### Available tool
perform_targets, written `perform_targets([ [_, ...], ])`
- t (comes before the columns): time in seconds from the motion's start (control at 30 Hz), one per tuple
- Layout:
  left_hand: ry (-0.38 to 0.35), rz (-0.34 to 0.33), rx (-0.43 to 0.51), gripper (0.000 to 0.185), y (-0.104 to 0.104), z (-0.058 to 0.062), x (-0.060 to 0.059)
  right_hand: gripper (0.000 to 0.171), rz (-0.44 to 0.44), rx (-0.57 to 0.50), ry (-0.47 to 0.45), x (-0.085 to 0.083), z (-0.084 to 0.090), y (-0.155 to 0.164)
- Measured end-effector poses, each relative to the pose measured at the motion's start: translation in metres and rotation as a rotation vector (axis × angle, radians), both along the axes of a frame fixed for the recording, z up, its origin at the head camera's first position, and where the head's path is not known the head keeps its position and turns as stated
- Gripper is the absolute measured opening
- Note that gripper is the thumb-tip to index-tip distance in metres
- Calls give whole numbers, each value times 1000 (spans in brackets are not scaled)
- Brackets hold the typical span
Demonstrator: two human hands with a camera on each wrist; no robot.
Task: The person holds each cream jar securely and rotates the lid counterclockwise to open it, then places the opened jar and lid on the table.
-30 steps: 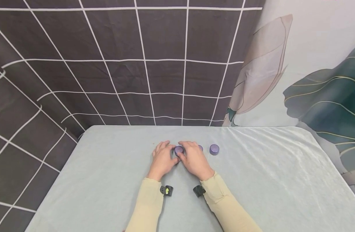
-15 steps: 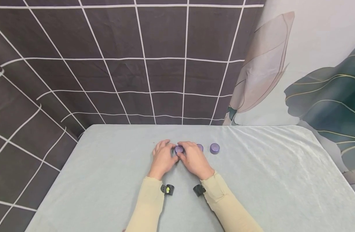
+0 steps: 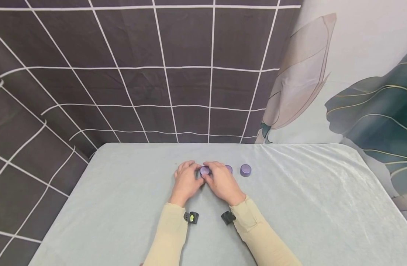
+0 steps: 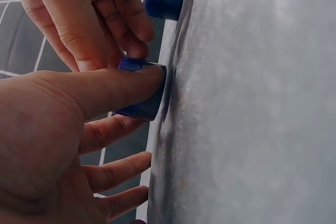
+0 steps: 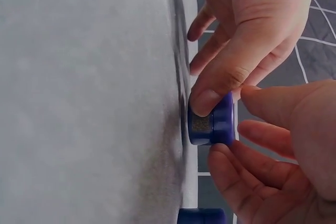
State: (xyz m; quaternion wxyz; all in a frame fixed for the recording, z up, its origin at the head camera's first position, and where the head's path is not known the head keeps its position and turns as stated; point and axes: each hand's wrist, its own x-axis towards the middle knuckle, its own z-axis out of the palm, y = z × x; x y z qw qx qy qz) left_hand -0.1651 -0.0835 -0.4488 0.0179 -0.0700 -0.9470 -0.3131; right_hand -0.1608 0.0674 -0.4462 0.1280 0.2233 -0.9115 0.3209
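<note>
A small round purple jar [image 3: 204,171] stands near the far side of the table between my hands. It looks dark blue in the wrist views, its lid [image 5: 224,121] set on a base with a small label. My left hand [image 3: 186,181] grips the base, thumb against its side. The thumb and fingers of my right hand [image 3: 223,183] are round the lid. A second purple jar [image 3: 229,169], the lower one [image 5: 202,216] in the right wrist view, is partly hidden behind my right hand. Farther right stands a third jar [image 3: 245,170].
Pale velvety cloth [image 3: 123,207] covers the table. Behind its far edge hangs a dark curtain with white grid lines [image 3: 186,88], and on the right a leaf-patterned one [image 3: 362,107]. Both wrists wear black devices, such as the left wrist's strap [image 3: 191,217].
A little more of the second jar shows beside my right hand than one second ago. Both hands stay at the same jar, almost still.
</note>
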Motion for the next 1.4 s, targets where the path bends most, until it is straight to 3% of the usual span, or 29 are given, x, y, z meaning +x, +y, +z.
perform_targets([
  [0.83, 24, -10, 54, 38, 0, 7, -2, 32, -69, -56, 46, -2, 1, -3],
  [1.4, 61, -23, 83, 39, 2, 13, -3, 33, -142, -139, -6, -2, 2, -3],
])
